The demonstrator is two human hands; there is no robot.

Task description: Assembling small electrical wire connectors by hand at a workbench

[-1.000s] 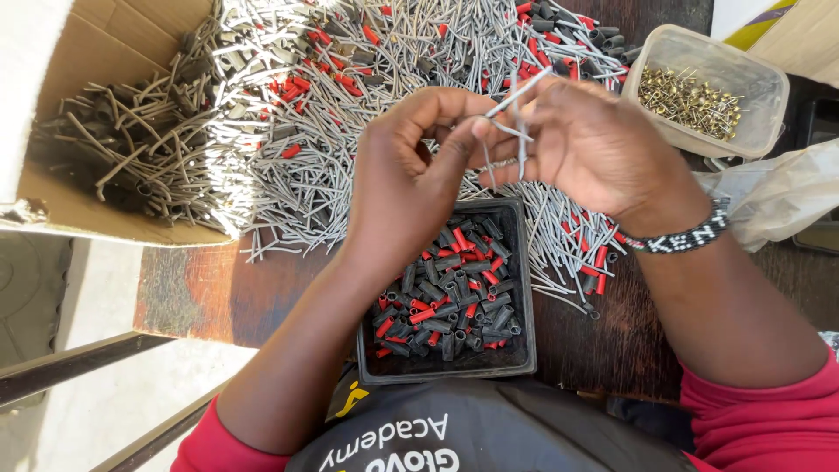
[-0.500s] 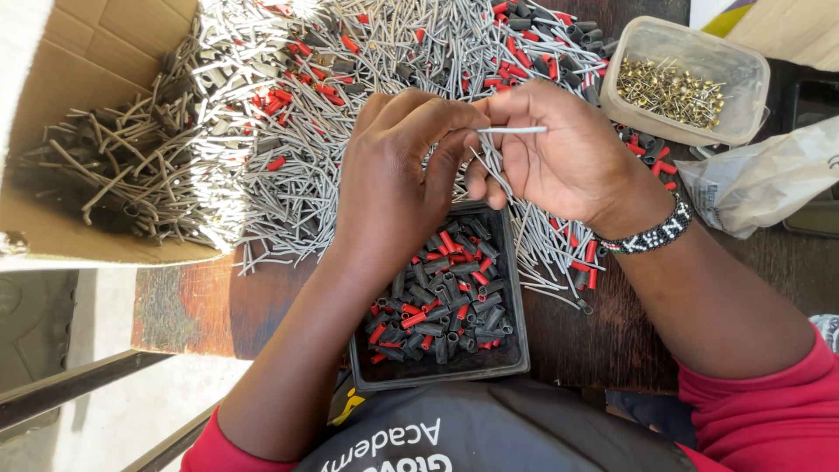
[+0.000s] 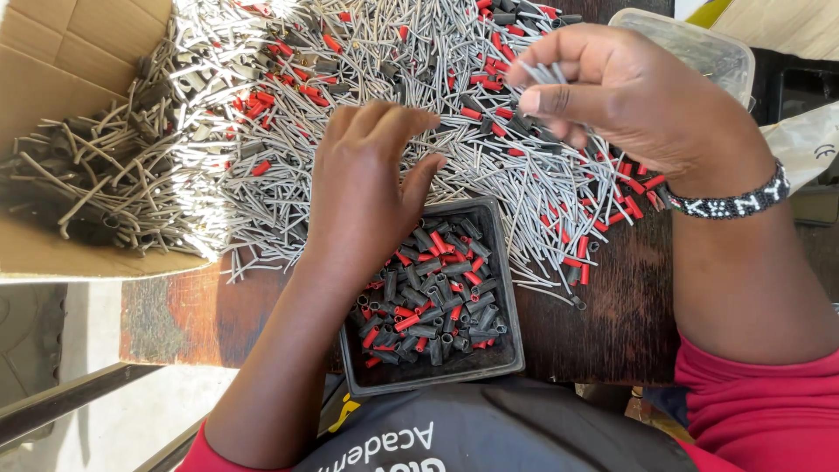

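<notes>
Right hand [image 3: 638,105]: pinching grey wires [image 3: 546,74] above table's far edge. Left hand [image 3: 371,188]: open, flat on wire heap [image 3: 367,61] (beside black tray [image 3: 511,288]). Best gripped near ends, kept parallel.

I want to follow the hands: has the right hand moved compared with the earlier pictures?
Yes. The right hand, pinching thin grey pieces, has gone up and away from the black tray, toward the clear tub.

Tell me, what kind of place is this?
Probably a small workshop bench where tiny parts get sorted or assembled by hand. A wooden table is heaped with grey wire pieces, a black tray holds red and black sleeves, and a cardboard box holds more.
</notes>
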